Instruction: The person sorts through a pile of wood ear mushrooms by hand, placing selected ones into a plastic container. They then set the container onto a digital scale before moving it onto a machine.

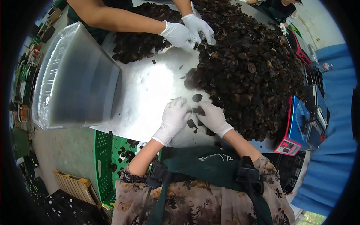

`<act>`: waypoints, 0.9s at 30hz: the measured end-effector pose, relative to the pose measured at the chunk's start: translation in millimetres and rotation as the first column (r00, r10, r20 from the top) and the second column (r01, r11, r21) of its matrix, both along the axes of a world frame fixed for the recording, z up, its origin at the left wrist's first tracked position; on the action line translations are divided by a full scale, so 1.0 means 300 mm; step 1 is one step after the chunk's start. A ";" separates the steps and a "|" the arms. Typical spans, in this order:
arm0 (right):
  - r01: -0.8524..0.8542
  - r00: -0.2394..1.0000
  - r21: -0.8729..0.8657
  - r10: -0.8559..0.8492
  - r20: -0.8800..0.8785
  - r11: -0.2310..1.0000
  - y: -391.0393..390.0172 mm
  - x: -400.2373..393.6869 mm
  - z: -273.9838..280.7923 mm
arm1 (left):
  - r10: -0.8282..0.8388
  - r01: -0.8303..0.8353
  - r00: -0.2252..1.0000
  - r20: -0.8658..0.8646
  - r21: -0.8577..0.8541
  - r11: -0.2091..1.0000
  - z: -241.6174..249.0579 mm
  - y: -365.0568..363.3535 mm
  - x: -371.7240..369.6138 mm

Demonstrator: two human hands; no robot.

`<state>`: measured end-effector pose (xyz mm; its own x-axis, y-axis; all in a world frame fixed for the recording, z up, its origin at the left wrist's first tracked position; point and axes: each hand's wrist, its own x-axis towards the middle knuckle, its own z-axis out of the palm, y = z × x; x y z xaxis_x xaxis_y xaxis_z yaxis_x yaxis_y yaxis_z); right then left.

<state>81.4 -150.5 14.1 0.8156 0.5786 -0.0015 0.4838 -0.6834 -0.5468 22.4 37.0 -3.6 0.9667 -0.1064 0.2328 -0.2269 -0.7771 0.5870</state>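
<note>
My left hand (171, 120), in a white glove, is over the shiny metal table (150, 88) with its fingers curled together; what they pinch, if anything, is hidden. Close on its right, my gloved right hand (214, 119) grips a dark piece of wood ear mushroom (199, 111) between thumb and fingers. A loose wood ear piece (197, 98) lies just beyond both hands, and several small scraps (192, 124) are scattered between and below them. The big heap of wood ear mushrooms (247, 67) rises to the right of my right hand.
A tall stack of clear plastic trays (80, 82) stands at the table's left. Across from me, a co-worker's gloved hands (187, 33) handle pieces beside a second heap (144, 47). A green crate (103, 165) sits below left; a blue-topped scale (298, 122) is at right.
</note>
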 end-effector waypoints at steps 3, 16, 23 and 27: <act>0.112 0.982 0.146 -0.087 -0.166 0.983 -0.034 0.021 0.061 | 0.011 -0.011 1.000 0.005 -0.013 1.000 -0.006 0.009 -0.024; 0.270 0.850 0.240 -0.113 -0.514 0.933 -0.144 0.088 0.234 | -0.046 0.042 0.998 -0.032 -0.128 0.991 0.059 -0.046 -0.001; -0.179 0.980 -0.233 0.152 -0.132 0.956 -0.187 -0.055 0.051 | -0.129 0.125 0.991 -0.030 -0.107 0.986 0.030 -0.107 0.011; -0.114 0.984 -0.214 0.080 -0.161 0.970 -0.172 -0.072 0.086 | -0.096 0.096 0.995 -0.002 -0.088 0.992 0.041 -0.069 0.003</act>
<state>59.7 -202.0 39.8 0.7359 0.6265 -0.2567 0.4778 -0.7492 -0.4587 23.5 16.2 8.7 0.9545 -0.1785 0.2388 -0.2939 -0.6976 0.6534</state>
